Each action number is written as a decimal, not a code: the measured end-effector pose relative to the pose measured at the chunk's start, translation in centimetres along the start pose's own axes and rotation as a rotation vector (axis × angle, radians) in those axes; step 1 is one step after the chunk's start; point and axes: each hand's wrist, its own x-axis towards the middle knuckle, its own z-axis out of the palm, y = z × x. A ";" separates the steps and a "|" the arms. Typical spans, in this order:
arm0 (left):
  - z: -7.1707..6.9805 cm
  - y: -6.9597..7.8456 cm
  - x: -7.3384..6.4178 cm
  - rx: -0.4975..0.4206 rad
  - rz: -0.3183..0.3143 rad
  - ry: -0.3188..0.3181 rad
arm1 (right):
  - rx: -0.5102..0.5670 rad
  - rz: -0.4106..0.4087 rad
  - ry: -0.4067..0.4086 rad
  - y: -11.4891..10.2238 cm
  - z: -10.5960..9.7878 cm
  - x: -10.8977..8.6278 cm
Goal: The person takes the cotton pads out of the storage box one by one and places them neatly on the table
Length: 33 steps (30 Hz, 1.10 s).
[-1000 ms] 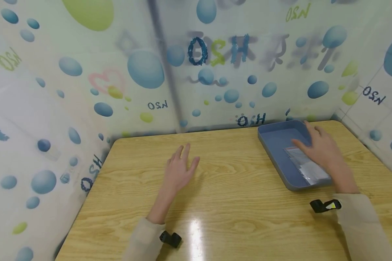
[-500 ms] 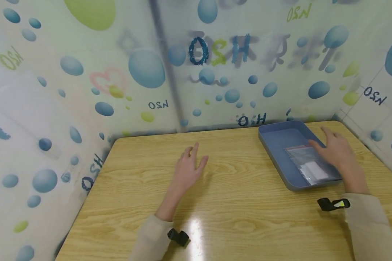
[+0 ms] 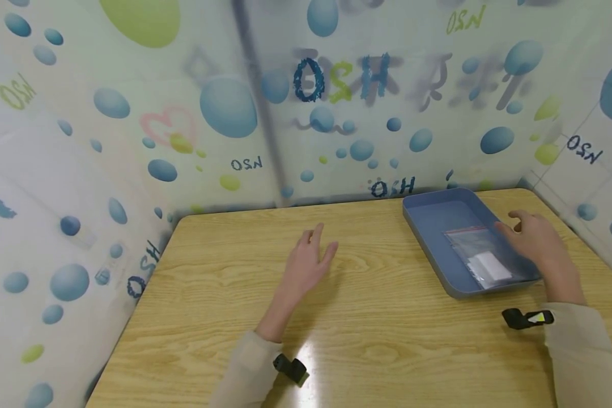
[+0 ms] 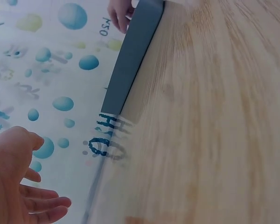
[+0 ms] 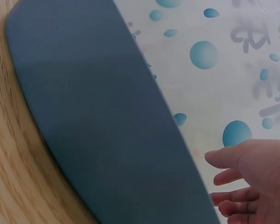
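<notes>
A blue-grey tray (image 3: pixel 430 218) lies on the right of the wooden table. In it rests a clear zip bag (image 3: pixel 466 242) with a red strip along its top and a white block-like thing (image 3: pixel 491 266) inside. My right hand (image 3: pixel 538 241) is at the tray's right side, fingers loosely bent and thumb over the rim; nothing shows in its grasp. The right wrist view shows that hand (image 5: pixel 256 179) beyond the tray wall (image 5: pixel 93 102). Left of the tray, my left hand (image 3: pixel 306 263) hovers over the table with fingers spread, holding nothing.
The wooden table (image 3: pixel 367 334) meets a patterned wall sheet (image 3: pixel 331 158) at its back edge. Similar sheets stand along the left and right sides. A small black camera (image 3: pixel 290 368) sits on the left wrist, another (image 3: pixel 526 319) on the right.
My left hand has moved right, toward the tray. My right hand has drawn from over the bag to the tray's right rim, its fingers bending, and more of the bag now shows.
</notes>
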 end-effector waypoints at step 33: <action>2.9 3.0 1.5 -0.140 -0.006 -0.089 | 0.000 -0.014 0.058 0.5 0.8 -0.2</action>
